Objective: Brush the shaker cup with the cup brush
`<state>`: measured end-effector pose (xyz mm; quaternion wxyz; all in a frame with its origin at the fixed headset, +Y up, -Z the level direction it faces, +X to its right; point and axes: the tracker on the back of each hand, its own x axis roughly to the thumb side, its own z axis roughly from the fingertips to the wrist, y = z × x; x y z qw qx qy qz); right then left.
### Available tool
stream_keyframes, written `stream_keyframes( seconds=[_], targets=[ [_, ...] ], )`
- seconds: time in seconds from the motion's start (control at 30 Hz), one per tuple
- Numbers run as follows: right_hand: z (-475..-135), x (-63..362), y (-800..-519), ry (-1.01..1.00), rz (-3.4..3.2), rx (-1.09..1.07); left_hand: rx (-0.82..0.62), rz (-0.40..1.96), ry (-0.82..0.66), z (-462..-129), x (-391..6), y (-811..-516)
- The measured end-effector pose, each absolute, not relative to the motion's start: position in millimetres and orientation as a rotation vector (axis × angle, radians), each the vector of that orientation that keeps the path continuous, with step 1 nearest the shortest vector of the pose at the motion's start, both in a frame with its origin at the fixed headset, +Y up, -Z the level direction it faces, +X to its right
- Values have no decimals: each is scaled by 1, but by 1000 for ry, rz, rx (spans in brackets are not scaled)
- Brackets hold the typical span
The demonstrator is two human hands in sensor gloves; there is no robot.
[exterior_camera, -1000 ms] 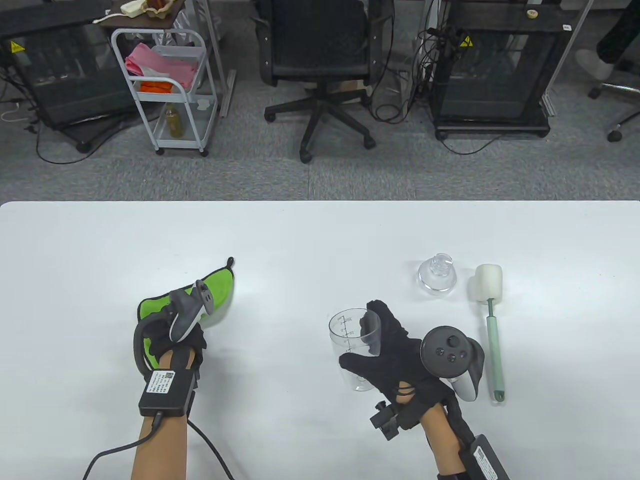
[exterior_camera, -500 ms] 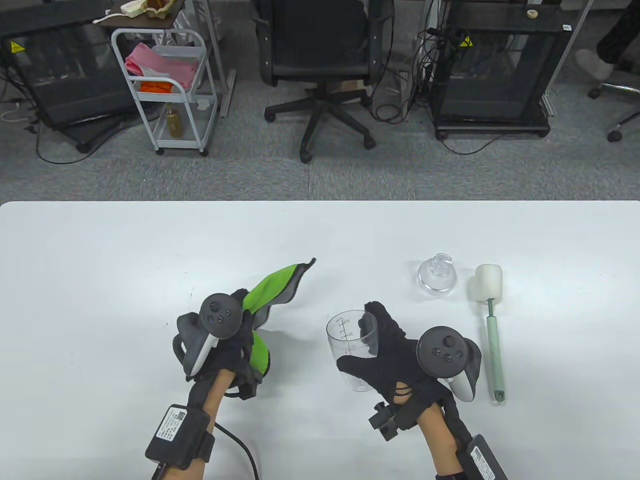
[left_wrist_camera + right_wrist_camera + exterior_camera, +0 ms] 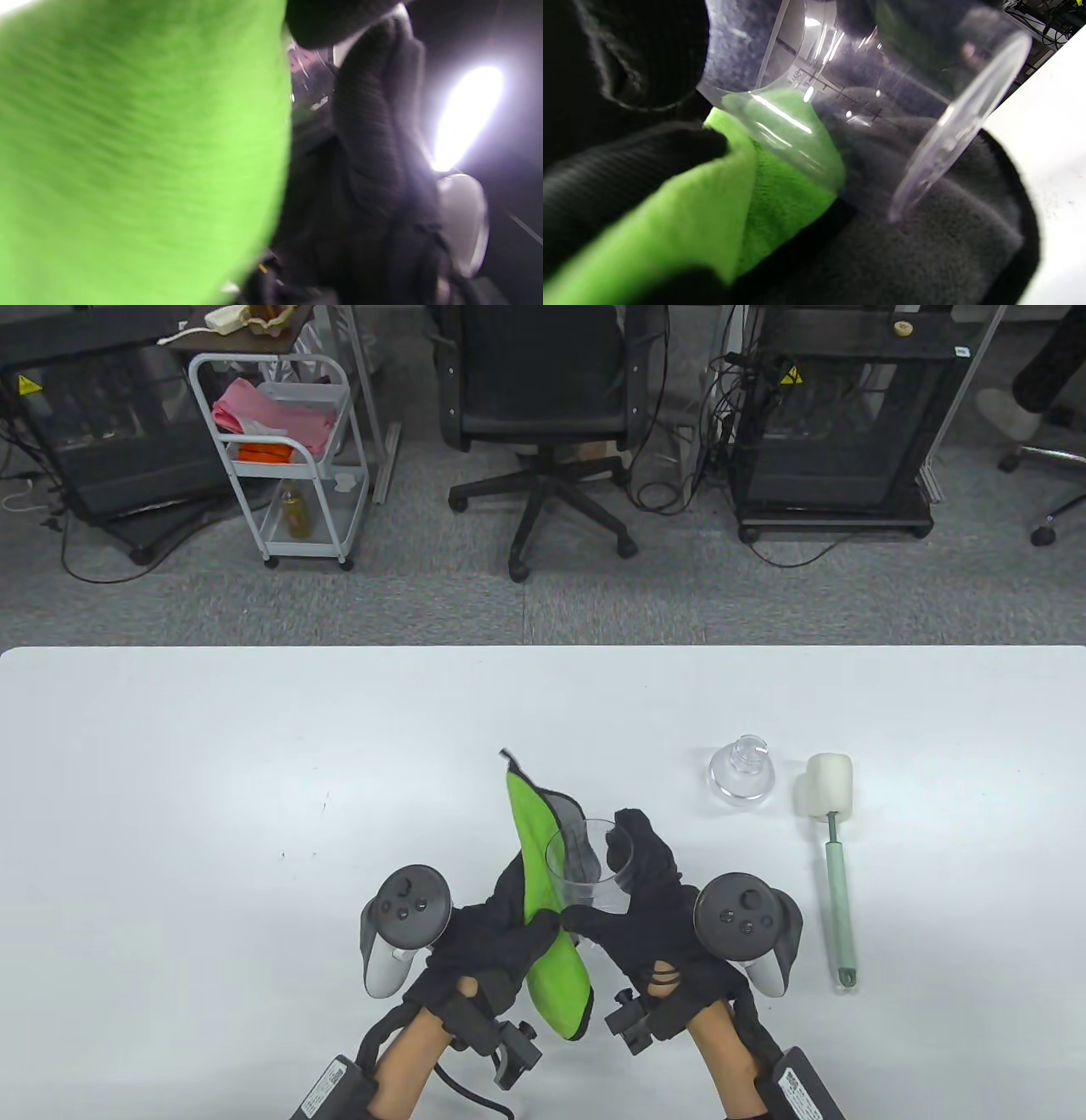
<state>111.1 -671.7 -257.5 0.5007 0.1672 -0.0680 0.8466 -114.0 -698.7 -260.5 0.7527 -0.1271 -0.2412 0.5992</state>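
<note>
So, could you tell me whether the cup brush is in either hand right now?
No, the cup brush lies on the table, apart from the right hand holding the shaker cup and the left hand holding the green cloth.

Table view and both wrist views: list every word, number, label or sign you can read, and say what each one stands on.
Nothing reads clearly enough to quote.
shaker cup: printed measuring lines and figures, too blurred to read.
wrist pack labels: small print, too small to read.
yellow warning triangles on the black cabinets: signs only, no readable text.
green cloth, cup brush, clear lid: no text visible.
</note>
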Motion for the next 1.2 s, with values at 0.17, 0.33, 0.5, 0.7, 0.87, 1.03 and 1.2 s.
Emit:
stream_keyframes(
  seconds=[0.17,0.33,0.5,0.7,0.87,1.03,1.2],
  targets=[
    [-262,110,-673,-50,1903,504,-254,1350,-570,-260,-118,-696],
    [-270,109,-684,199,1753,647,-237,1290,-570,-258,-115,-695],
    [-262,119,-669,-127,1945,510,-166,1284,-536,-258,-117,-691],
    [-269,114,-684,133,1683,581,-160,1266,-555,-255,-118,-689],
    [-258,113,-671,-137,1973,420,-105,1216,-467,-260,-124,-693],
    [-255,106,-671,-110,1951,411,-71,1122,-468,-255,-123,-688],
    [-273,111,-701,166,1607,449,-126,1183,-516,-257,-120,-692]
  ],
)
